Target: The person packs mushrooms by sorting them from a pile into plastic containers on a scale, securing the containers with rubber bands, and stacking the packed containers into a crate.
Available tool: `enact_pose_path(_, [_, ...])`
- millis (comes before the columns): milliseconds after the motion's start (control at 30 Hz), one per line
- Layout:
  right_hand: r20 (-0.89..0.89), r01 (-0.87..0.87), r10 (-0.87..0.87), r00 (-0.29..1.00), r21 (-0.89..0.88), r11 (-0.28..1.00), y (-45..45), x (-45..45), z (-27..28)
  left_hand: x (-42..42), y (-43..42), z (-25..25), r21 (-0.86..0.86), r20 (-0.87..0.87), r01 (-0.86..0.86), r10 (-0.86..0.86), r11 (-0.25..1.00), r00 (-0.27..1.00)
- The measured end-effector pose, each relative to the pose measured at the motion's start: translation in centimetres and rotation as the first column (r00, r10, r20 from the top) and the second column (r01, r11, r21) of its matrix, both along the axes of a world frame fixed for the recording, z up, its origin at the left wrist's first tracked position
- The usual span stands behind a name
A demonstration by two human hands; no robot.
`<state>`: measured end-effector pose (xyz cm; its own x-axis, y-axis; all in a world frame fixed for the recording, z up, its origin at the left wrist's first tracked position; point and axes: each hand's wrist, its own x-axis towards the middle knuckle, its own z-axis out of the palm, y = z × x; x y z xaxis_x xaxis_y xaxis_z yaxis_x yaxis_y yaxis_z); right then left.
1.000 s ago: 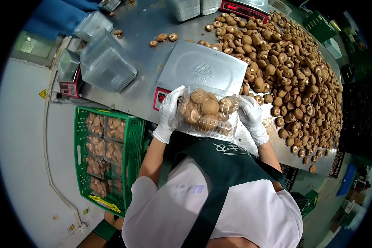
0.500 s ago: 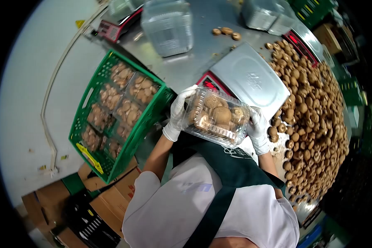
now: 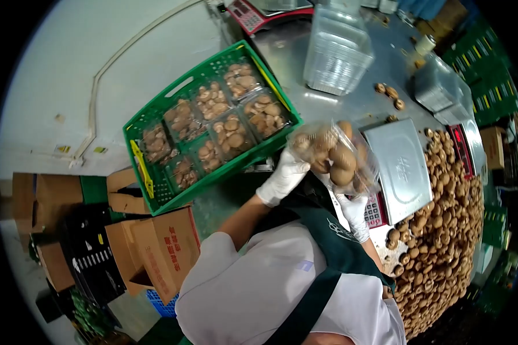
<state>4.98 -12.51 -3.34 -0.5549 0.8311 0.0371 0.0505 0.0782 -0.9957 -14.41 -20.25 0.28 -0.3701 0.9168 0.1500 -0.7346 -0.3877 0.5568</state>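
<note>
Beside near scale (image 3: 406,172) | left hand (image 3: 285,178) grips motion-blurred mushroom box (image 3: 342,158) | right hand (image 3: 355,215) partly hidden, grip unclear

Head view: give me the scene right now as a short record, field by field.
left hand: gloved, holding mushroom pack
right hand: gloved, at the pack's lower edge; grip unclear
mushroom pack: clear, tilted, blurred
crate: green, filled packs in two rows
nearest scale: on table
loose mushrooms: piled beside that scale
tubs: clear, stacked

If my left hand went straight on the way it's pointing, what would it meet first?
Probably the plastic container of mushrooms, which your left hand is holding by one end; blur leaves the depth unclear.
</note>
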Motion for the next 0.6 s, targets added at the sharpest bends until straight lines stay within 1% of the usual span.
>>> enact_pose_path(33, [0.022,-0.089,0.088,0.996,0.081,0.993,-0.5,-1.3,0.3,0.7,0.4,-1.7,0.001,0.159,0.013,-0.013,1.000,0.987])
enact_pose_path(67, [0.052,-0.175,0.168,0.984,0.161,0.971,-0.7,-2.1,0.4,1.0,0.6,-3.2,0.009,0.316,0.029,-0.030,1.000,0.948])
enact_pose_path(100, [0.151,-0.269,0.237,0.960,0.245,0.931,-0.8,-3.0,0.7,0.6,0.6,-1.9,-0.016,0.360,-0.026,0.030,1.000,0.932])
enact_pose_path(133, [0.197,-0.315,0.282,0.939,0.159,0.936,-1.1,-3.7,1.2,-0.1,0.2,-1.9,-0.106,0.396,-0.102,0.136,0.989,0.908])
enact_pose_path(167, [0.189,-0.368,0.338,0.922,0.151,0.918,-1.3,-4.3,2.0,-1.6,-0.5,-2.8,-0.176,0.375,-0.160,0.217,0.971,0.901])
enact_pose_path(200, [0.178,-0.417,0.392,0.903,0.142,0.898,-1.5,-5.1,2.9,-3.5,-1.5,-3.4,-0.245,0.347,-0.217,0.294,0.945,0.891])
enact_pose_path(233, [0.171,-0.416,0.400,0.900,0.070,0.906,-1.8,-5.3,2.8,-5.5,-3.0,-2.7,-0.347,0.245,-0.315,0.410,0.883,0.879])
enact_pose_path(267, [0.168,-0.410,0.397,0.903,0.055,0.910,-1.9,-5.3,2.5,-7.7,-4.9,-1.8,-0.436,0.132,-0.411,0.509,0.800,0.851])
enact_pose_path(300, [0.218,-0.424,0.401,0.890,0.069,0.903,-1.7,-5.0,1.8,-10.1,-7.2,-1.0,-0.480,-0.015,-0.476,0.536,0.737,0.844])
enact_pose_path(333, [0.269,-0.436,0.401,0.876,0.084,0.896,-1.4,-4.5,1.2,-13.2,-10.1,-2.1,-0.536,-0.060,-0.492,0.550,0.686,0.833])
enact_pose_path(367, [0.305,-0.427,0.384,0.872,0.088,0.900,-1.5,-4.2,1.0,-14.8,-12.1,-0.8,-0.595,-0.182,-0.572,0.598,0.564,0.780])
enact_pose_path(400, [0.302,-0.426,0.383,0.873,0.089,0.901,-1.5,-3.9,1.0,-16.3,-13.9,0.5,-0.633,-0.306,-0.643,0.623,0.432,0.720])
enact_pose_path(433, [0.349,-0.434,0.390,0.852,0.057,0.899,-1.5,-3.6,1.0,-18.3,-16.5,-0.5,-0.651,-0.210,-0.563,0.592,0.510,0.779])
enact_pose_path(467, [0.394,-0.439,0.394,0.830,0.027,0.898,-1.5,-3.4,1.0,-20.3,-19.1,-2.7,-0.657,-0.111,-0.476,0.549,0.585,0.829])
enact_pose_path(500, [0.376,-0.424,0.385,0.843,0.025,0.905,-1.6,-3.2,0.7,-22.1,-21.3,-5.4,-0.755,-0.287,-0.521,0.516,0.397,0.808])
enact_pose_path(533, [0.373,-0.417,0.377,0.848,0.029,0.909,-1.7,-3.1,0.5,-23.6,-22.9,-8.4,-0.800,-0.449,-0.569,0.440,0.189,0.778])
enact_pose_path(567, [0.389,-0.413,0.376,0.841,0.012,0.911,-1.7,-3.1,0.4,-24.1,-24.1,-10.6,-0.836,-0.496,-0.529,0.207,0.150,0.843])
enact_pose_path(600, [0.406,-0.408,0.374,0.834,-0.004,0.913,-1.7,-3.1,0.5,-23.4,-24.3,-10.5,-0.804,-0.570,-0.595,-0.258,-0.024,0.780])
